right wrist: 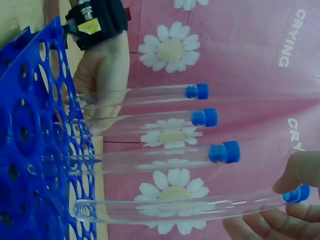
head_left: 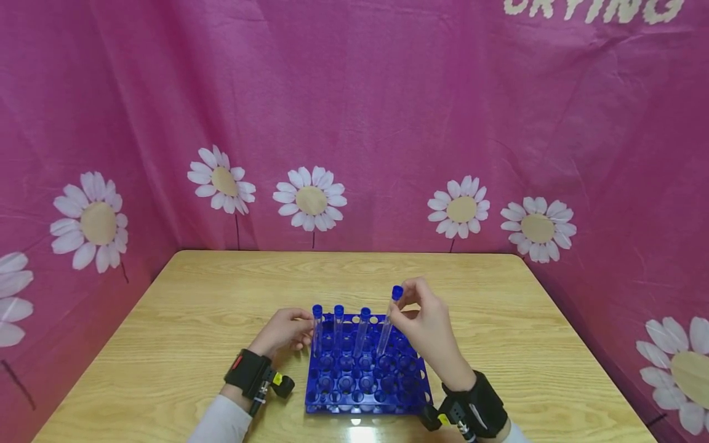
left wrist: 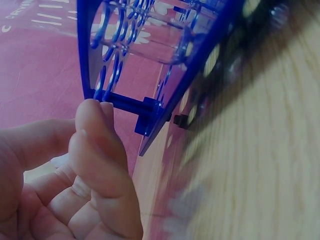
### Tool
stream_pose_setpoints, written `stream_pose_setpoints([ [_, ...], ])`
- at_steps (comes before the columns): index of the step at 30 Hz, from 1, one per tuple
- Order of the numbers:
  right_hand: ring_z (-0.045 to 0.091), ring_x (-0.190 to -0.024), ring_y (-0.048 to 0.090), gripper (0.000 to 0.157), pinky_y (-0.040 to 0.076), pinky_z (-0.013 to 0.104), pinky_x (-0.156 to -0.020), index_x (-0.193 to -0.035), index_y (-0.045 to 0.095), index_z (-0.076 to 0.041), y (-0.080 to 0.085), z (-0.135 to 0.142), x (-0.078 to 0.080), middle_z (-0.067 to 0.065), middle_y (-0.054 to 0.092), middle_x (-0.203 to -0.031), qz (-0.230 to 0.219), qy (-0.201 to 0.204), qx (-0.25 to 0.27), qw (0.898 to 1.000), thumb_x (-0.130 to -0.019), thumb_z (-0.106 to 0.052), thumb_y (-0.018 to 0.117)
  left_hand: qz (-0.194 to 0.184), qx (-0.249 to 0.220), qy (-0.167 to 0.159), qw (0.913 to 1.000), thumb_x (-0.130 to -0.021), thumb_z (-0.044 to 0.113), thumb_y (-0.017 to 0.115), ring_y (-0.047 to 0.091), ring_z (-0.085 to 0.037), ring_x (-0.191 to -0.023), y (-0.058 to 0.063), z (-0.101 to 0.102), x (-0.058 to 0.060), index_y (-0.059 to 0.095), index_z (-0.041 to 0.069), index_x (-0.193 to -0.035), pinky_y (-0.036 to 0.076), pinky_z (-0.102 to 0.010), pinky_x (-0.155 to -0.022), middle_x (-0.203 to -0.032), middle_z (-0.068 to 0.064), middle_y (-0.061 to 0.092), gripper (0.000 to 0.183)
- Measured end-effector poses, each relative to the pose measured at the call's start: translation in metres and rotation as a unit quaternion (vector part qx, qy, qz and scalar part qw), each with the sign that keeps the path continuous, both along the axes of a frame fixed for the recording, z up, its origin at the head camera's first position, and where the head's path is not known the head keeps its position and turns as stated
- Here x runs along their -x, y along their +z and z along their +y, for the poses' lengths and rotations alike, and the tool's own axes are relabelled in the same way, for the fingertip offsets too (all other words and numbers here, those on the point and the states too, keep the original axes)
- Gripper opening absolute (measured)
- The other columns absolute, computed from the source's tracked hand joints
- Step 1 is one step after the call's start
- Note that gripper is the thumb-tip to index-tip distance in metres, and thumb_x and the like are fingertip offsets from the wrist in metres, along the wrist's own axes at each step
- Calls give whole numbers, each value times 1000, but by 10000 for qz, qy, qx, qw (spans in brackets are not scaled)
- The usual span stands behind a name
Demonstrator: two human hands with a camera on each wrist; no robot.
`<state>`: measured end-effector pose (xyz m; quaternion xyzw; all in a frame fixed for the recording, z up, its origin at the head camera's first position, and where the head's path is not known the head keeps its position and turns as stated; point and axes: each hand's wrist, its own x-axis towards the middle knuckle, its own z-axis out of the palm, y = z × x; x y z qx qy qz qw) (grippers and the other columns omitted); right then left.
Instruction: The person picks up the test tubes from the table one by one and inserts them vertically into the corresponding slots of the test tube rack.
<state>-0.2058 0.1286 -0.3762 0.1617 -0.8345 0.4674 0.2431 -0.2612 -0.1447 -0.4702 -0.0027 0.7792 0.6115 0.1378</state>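
Observation:
A clear test tube (right wrist: 170,209) with a blue cap leans slightly, pinched near its cap by my right hand (head_left: 429,323). Its rounded lower end shows whole at the top plate of the blue test tube rack (head_left: 354,406); I cannot tell whether it has entered a hole. To its left, three more blue-capped test tubes (head_left: 317,329) (head_left: 338,329) (head_left: 362,332) stand in a row in the rack. My left hand (head_left: 285,331) is at the rack's left side, its bent fingertips (left wrist: 90,112) pinching the corner edge.
The rack stands on a wood-grain table (head_left: 249,280), near its front. A pink curtain (head_left: 365,123) printed with white daisies surrounds the back and sides. Black wrist straps with small cameras (head_left: 284,386) sit on both wrists, the right one close to the rack's front corner.

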Motion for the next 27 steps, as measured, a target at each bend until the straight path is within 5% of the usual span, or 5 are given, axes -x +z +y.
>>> stream_pose_setpoints([
  [27,15,-73,59,25,53,20,-62,-90,50,-11,-26,-11,3,2,59,-75,-557,3,-499,9972,-73,-6,68,32,110,95,9999,-90,13,54,59,-13,-59,2,2,0,61,-2,-106,45,-23,-52,-73,-5,63,22],
])
